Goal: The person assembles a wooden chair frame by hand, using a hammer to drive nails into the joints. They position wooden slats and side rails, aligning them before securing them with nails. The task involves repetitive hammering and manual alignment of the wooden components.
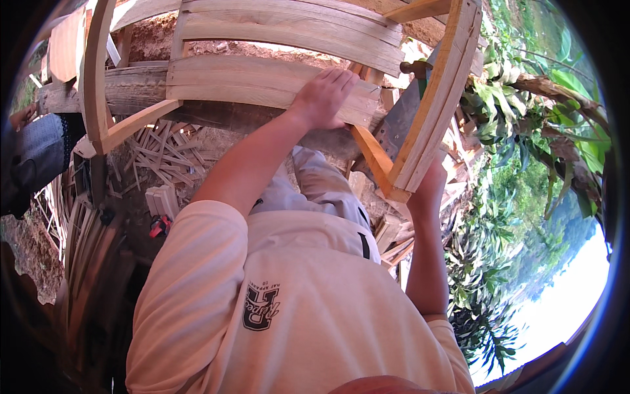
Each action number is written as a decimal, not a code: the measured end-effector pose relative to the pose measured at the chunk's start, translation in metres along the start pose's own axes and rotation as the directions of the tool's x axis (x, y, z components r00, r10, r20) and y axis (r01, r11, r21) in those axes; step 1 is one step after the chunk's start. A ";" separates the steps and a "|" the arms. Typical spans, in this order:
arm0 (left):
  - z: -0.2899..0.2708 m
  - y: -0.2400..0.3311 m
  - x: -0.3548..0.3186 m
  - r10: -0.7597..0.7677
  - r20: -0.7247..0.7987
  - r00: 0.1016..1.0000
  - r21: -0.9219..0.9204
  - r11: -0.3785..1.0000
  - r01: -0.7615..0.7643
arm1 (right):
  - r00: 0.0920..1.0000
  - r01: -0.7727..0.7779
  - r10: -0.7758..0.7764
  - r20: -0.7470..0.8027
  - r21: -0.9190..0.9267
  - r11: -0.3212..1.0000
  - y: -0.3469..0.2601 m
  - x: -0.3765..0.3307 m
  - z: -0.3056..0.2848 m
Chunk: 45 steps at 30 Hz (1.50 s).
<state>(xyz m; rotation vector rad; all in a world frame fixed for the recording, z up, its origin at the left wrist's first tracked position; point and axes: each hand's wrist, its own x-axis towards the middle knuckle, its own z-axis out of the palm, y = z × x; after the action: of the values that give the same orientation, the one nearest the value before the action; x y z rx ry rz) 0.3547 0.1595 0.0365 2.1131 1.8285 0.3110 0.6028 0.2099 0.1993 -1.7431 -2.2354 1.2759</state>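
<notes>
A pale wooden slatted frame, like a bench or chair in form, spans the top of the view. My left hand lies flat across its nearest slat, close to the slat's right end, fingers stretched out and together. At the right, a thick wooden upright joins a short crosspiece at its lower corner. My right hand is just behind that upright. The wood hides its fingers, so whatever they may hold does not show. A hammer and a grey handsaw blade sit beside the upright.
Below the frame runs a dark weathered beam. Wood offcuts litter the ground, near a small red-and-black object. Another person's denim-clad part is at the left edge. Leafy plants border the right side.
</notes>
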 end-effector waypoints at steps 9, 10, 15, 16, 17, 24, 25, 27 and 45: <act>-0.002 0.000 0.001 0.000 0.015 1.000 -0.010 1.000 0.000 | 0.994 0.051 -0.030 0.102 -0.207 0.977 0.015 -0.002 0.004; -0.002 -0.001 0.001 0.010 -0.010 1.000 -0.028 1.000 -0.010 | 0.997 0.062 -0.054 0.052 -0.161 0.985 0.010 -0.004 0.006; 0.000 0.000 0.002 -0.016 0.035 0.999 -0.067 0.998 0.019 | 0.983 0.167 -0.150 0.101 -0.181 0.969 0.028 -0.006 0.012; 0.000 0.001 0.000 -0.027 0.049 0.998 -0.075 0.997 0.031 | 0.988 0.124 -0.102 0.118 -0.205 0.971 0.021 -0.005 0.007; -0.001 0.001 0.001 -0.019 0.034 0.999 -0.063 0.998 0.021 | 0.990 0.082 -0.052 0.134 -0.230 0.970 0.017 -0.003 0.003; 0.002 -0.001 0.001 -0.009 0.006 1.000 -0.050 0.999 0.009 | 0.945 0.323 -0.326 0.013 -0.167 0.931 0.035 -0.012 0.020; 0.003 -0.002 0.001 -0.019 0.003 1.000 -0.053 0.998 0.019 | 0.959 0.283 -0.282 0.033 -0.119 0.952 0.020 -0.007 0.013; 0.000 0.001 0.000 -0.003 -0.012 1.000 -0.061 0.998 0.003 | 0.986 0.165 -0.164 0.019 -0.036 0.986 0.011 -0.011 0.012; -0.001 0.003 -0.003 -0.010 0.019 1.000 -0.009 1.000 0.010 | 0.973 0.223 -0.219 -0.070 0.053 0.973 0.060 -0.006 0.035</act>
<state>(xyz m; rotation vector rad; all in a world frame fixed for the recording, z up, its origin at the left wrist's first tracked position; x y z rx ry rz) 0.3566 0.1567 0.0384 2.0934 1.8231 0.2951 0.6359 0.1868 0.1426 -1.4441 -2.2543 1.2094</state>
